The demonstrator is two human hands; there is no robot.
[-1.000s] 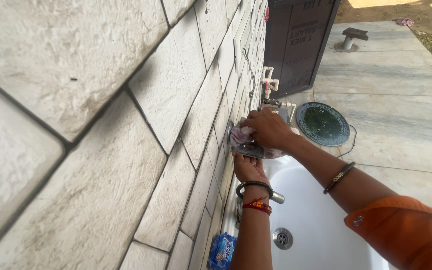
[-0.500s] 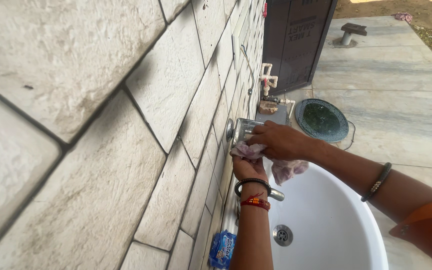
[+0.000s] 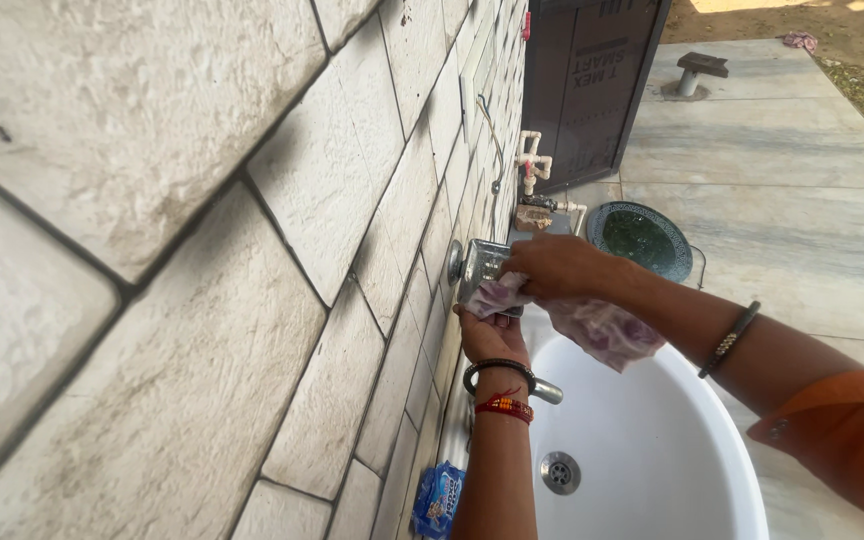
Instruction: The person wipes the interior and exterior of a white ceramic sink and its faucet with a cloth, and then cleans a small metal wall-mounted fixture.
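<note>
Here your right hand (image 3: 552,268) presses a pale pink-patterned cloth (image 3: 592,325) against the front of a shiny metal holder (image 3: 480,270) fixed to the stone-tile wall (image 3: 252,250), fingers closed over the cloth's upper fold while the rest hangs loose over the white basin (image 3: 652,460). Your left hand (image 3: 492,335) sits just beneath the holder, fingers curled up against its underside, bracing it; how tightly they grip is hidden by the cloth. The trailing end of the cloth could well dip into the basin or catch on the metal tap lever (image 3: 544,392) just below your left wrist if you let it sag. Pushing hard sideways might also strain the holder's wall mount. A blue wrapped packet (image 3: 439,500) lies on the basin's rim by the wall, apart from both hands.
</note>
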